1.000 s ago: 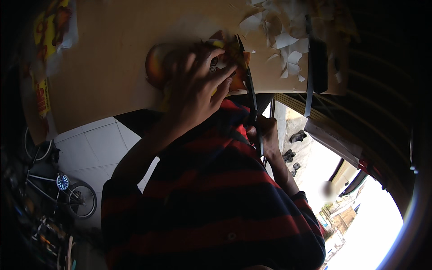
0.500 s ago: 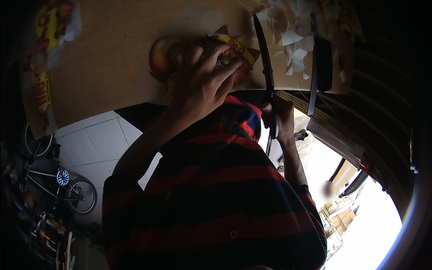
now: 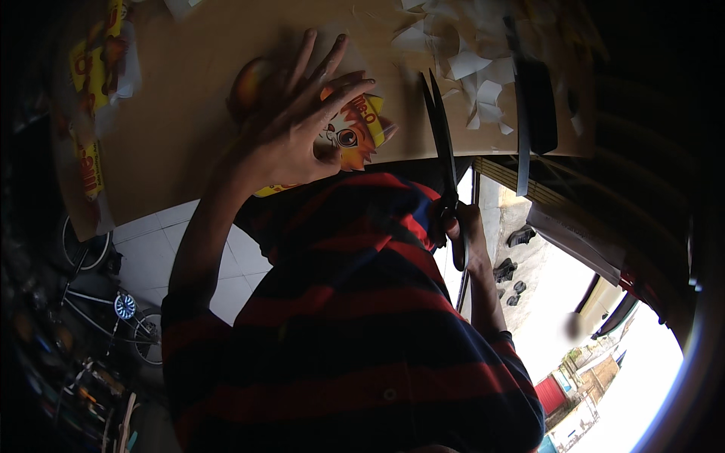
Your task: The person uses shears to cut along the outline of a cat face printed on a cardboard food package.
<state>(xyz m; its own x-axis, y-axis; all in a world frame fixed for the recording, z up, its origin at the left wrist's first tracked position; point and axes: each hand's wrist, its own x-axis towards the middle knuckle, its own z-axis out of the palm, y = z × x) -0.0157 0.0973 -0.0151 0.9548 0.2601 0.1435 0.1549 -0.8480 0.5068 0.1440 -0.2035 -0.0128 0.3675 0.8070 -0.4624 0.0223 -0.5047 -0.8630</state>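
My left hand [image 3: 298,132] lies with fingers spread on a printed cartoon picture [image 3: 355,136], orange and yellow, pressing it to the brown board [image 3: 189,113]. The picture's lower edge hangs over the board's rim. My right hand [image 3: 462,230] grips the handles of black scissors [image 3: 439,128]. Their blades point up over the board, nearly closed, just right of the picture and apart from it. My red and dark striped shirt fills the lower middle.
White paper scraps [image 3: 472,68] lie piled on the board's right part, beside a long dark strip [image 3: 522,113]. Yellow printed wrappers [image 3: 94,75] sit at the left edge. Below are a white tiled floor [image 3: 151,241], a bicycle [image 3: 98,302] and shoes [image 3: 517,257].
My left hand's fingers, curled over the picture before, have spread out flat. The scissors have shifted right, away from the picture's edge.
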